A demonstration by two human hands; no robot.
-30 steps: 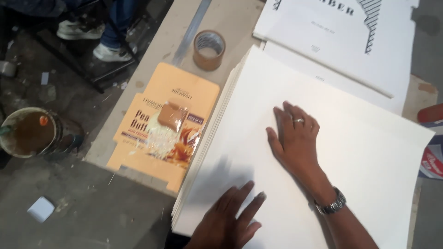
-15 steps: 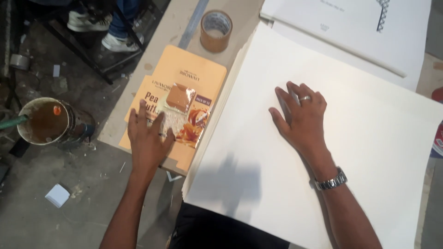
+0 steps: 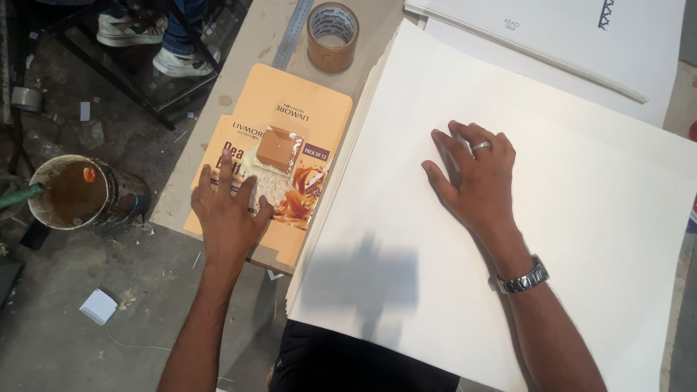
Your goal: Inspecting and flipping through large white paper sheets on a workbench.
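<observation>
Left hand flat, fingers spread, on orange carton. Right hand open, palm down, pressing paper stack. Nothing gripped.

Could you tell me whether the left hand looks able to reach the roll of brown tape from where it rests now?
Probably yes: the left hand lies on the orange flattened carton, and nothing blocks the roll of brown tape beyond it.

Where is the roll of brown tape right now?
In the head view, the roll of brown tape sits at the top of the table, just above the orange flattened carton, between a metal ruler and the stack of white sheets.
</observation>
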